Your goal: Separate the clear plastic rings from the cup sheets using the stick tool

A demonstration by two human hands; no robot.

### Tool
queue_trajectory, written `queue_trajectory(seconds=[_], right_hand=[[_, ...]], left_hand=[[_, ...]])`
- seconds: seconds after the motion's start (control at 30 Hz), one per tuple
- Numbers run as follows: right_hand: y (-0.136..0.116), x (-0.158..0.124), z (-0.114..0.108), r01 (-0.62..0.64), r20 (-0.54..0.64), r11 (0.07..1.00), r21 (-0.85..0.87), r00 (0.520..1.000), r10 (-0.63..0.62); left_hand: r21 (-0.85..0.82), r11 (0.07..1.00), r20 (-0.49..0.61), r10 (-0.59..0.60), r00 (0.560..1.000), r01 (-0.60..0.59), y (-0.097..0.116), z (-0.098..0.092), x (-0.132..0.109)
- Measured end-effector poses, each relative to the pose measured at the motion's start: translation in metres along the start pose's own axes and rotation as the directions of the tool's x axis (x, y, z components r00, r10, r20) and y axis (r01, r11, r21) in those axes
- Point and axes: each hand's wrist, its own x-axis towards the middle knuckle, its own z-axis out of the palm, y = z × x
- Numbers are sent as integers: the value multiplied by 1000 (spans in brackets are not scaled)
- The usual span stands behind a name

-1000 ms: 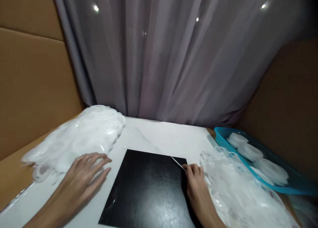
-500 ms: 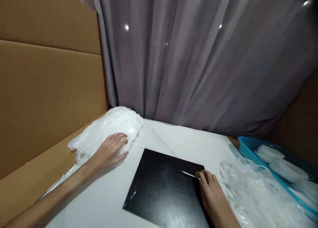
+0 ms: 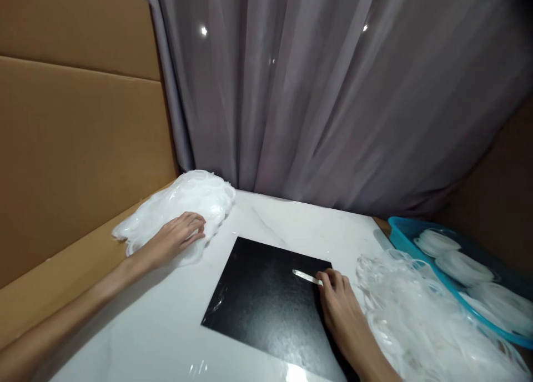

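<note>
My left hand (image 3: 183,231) rests on the near right side of a heap of white, translucent loop-like pieces (image 3: 179,196). Its fingers are curled in towards the thumb, and whatever lies between them is too unclear to name. In my right hand (image 3: 339,296) is a slim, flat, silvery tool (image 3: 306,276), pinched between thumb and fingers and pointing left over a black square mat (image 3: 262,304). The right edge of the mat lies partly under this hand.
The mat lies on a white marbled table (image 3: 158,315). Right of my right hand spreads a second heap of translucent pieces (image 3: 428,315), beside a blue tray (image 3: 400,235) holding round whitish items. Cardboard (image 3: 83,149) stands at left, a grey curtain (image 3: 283,110) behind.
My left hand has shifted slightly farther over the heap, its thumb and fingers closer together. The tool in my right hand has turned, showing more of its flat side. The view has shifted slightly.
</note>
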Motion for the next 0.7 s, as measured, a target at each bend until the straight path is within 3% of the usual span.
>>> queue_trajectory(seconds=[0.2,0.37,0.5,0.7], right_hand=[[-4,0,2,-18,-47,1000,-15,999,17],[-2,-1,1,-50,-4,998,44,999,50],[-2,-1,-2,-64,10,994,85,998,64],[-3,0,-6,-74,41,992,106,997,69]], left_hand=[[85,981,-13,-172,985,173,12,19,23],[147,932,9,-337,941,333,-6,8,58],[153,926,73,-360,930,346,-21,2,80],[116,955,122,-288,950,274,-18,19,94]])
